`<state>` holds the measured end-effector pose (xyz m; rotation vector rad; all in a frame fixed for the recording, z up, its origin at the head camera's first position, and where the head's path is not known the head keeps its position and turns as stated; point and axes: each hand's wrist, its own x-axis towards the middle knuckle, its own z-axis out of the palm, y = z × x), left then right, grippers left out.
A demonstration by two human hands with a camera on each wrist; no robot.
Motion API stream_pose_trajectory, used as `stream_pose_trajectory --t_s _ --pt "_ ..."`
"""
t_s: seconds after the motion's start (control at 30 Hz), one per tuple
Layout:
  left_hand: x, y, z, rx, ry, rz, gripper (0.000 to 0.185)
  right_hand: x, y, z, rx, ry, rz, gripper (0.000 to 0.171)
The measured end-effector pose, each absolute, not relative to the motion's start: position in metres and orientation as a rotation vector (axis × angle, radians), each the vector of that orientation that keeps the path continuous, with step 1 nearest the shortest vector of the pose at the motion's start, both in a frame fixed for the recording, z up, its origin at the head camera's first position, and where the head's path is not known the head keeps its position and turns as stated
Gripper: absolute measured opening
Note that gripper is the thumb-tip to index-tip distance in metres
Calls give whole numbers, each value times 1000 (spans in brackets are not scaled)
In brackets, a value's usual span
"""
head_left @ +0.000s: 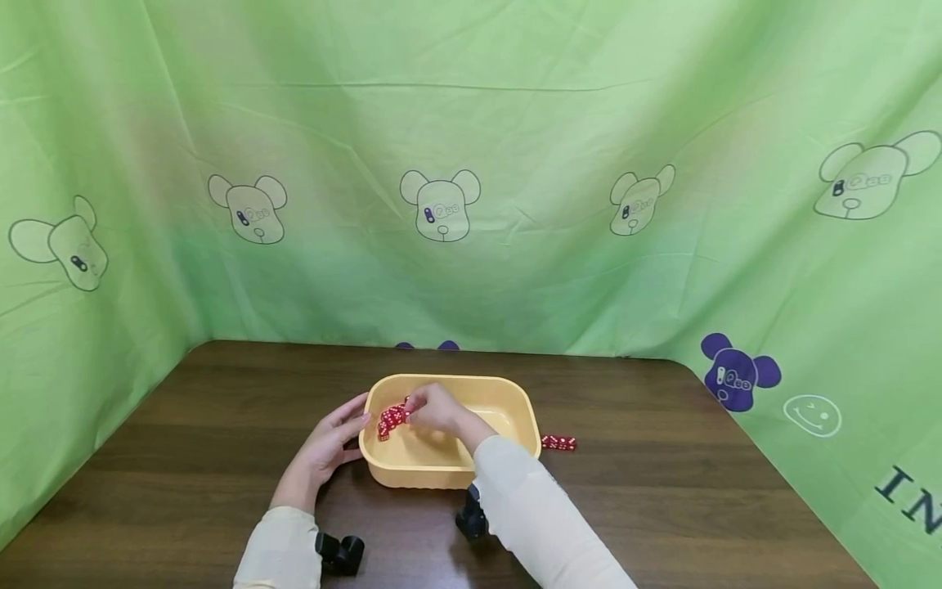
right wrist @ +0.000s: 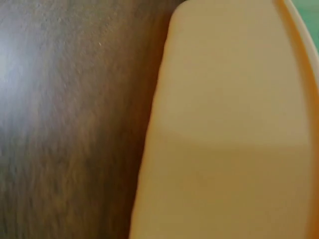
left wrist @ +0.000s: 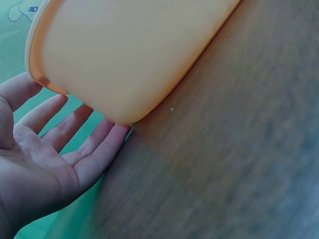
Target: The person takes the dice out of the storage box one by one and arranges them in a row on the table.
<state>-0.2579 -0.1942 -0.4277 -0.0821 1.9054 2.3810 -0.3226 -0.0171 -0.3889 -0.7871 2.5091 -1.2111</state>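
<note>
A pale yellow plastic tub (head_left: 508, 474) sits on the table, with several red dice with white spots (head_left: 392, 419) bunched at its left end. My right hand (head_left: 439, 409) reaches down into the tub and pinches at the dice with its fingertips; how many it holds is hidden. In the right wrist view only the tub's outer wall (right wrist: 229, 119) shows, not the hand. My left hand (head_left: 331, 442) rests against the tub's left end. The left wrist view shows that hand's spread, fairly straight fingers (left wrist: 94, 154) touching the wall and the underside of the rim.
A short row of red dice (head_left: 559, 442) lies on the brown wooden table (head_left: 662, 491) just right of the tub. Green printed cloth (head_left: 515, 270) hangs behind and along both sides. Black wrist devices (head_left: 340, 554) are strapped over both pale sleeves.
</note>
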Motion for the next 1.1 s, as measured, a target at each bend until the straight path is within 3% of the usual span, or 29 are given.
stream_pose_trajectory --t_s 0.23,0.53,1.1 --pt "-254 -198 -430 39 1915 2396 52 -325 -4 -381 -827 2503 -1267 11" --pt "-258 -192 -426 -128 1908 2376 51 -327 11 -373 -882 2494 -1358 10" --pt "-258 -194 -426 -141 1910 2368 50 -332 64 -347 -918 2598 -1381 7"
